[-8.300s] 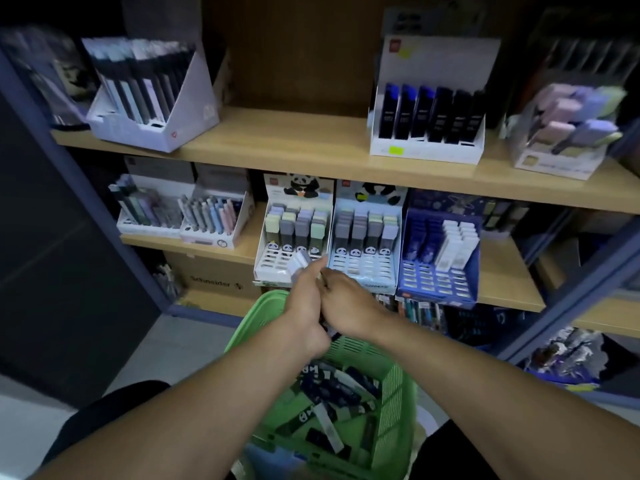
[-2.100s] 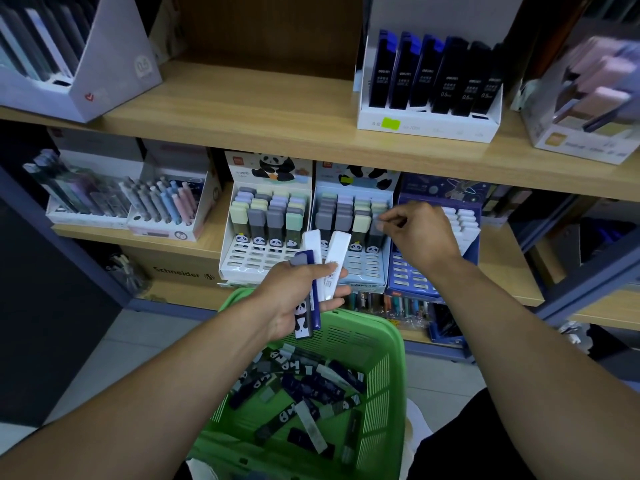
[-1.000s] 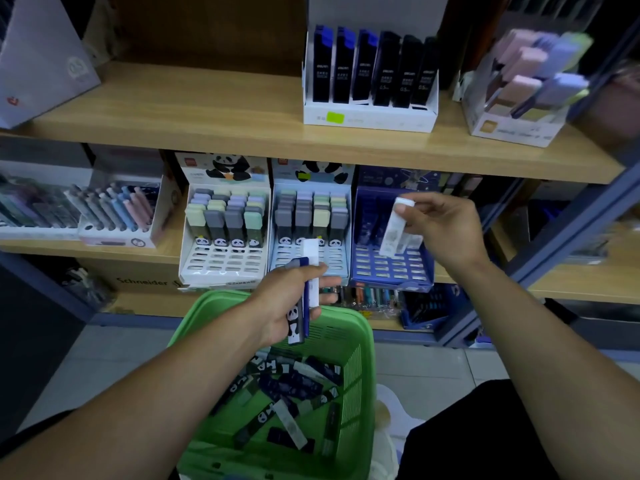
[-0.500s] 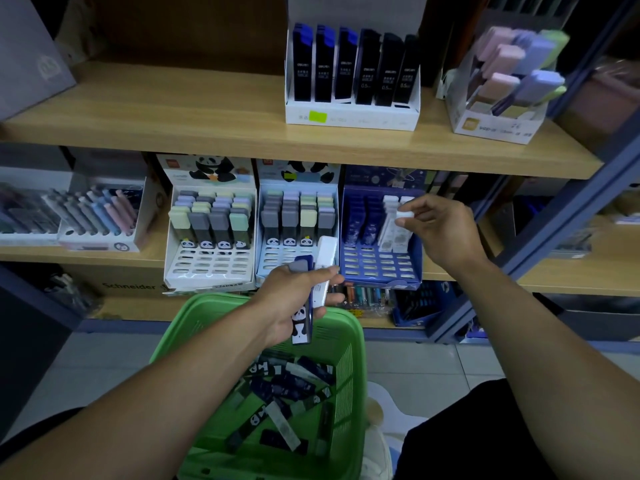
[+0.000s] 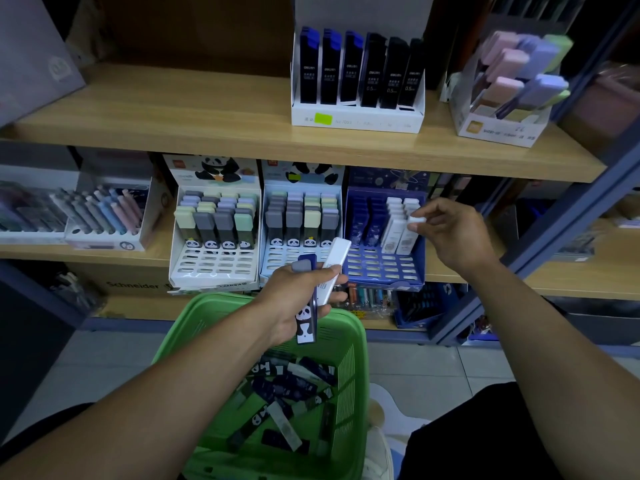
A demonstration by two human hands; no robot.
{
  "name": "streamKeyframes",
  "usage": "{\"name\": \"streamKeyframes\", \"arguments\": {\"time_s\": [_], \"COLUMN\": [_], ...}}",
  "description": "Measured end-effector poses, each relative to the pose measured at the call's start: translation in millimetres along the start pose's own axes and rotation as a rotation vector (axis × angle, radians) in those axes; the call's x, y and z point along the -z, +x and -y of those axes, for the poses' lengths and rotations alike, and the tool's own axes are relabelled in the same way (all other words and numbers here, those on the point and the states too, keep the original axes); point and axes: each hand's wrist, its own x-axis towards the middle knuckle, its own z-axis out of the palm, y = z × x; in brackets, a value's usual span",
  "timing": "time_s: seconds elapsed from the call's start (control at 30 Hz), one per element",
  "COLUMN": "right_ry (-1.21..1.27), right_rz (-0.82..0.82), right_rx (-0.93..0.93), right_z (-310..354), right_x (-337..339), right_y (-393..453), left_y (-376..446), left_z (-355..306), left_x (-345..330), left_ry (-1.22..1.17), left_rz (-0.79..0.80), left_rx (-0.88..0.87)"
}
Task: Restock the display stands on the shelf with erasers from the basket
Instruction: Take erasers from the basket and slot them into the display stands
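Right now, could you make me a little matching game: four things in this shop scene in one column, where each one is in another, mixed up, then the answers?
Things:
1. green basket
2. white eraser
3. panda eraser
4. blue stand

Places:
A. held in the left hand, beside a second white eraser
B. on the middle shelf, right of two panda stands
C. at the right hand fingertips, by the blue stand's right-hand column
D. low in front of the person, holding loose erasers

Pairs: 1-D, 2-C, 3-A, 4-B

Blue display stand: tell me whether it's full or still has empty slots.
Partly filled. The blue display stand holds dark and white erasers in its upper rows; the front rows of slots are bare.
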Motion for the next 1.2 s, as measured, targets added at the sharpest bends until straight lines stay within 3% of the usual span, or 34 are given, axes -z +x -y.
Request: {"name": "streamKeyframes", "arguments": {"time_s": [1.2], "right_ry": [-0.063], "right_rz": [-0.039], "right_rx": [0.019], "right_z": [-10], "right_x": [16], "right_y": [-3], "left_y": [-8], "left_z": [-3], "left_x": [-6], "left_ry": [-0.031], "left_rz": [-0.052], "left_rx": [-0.073]}}
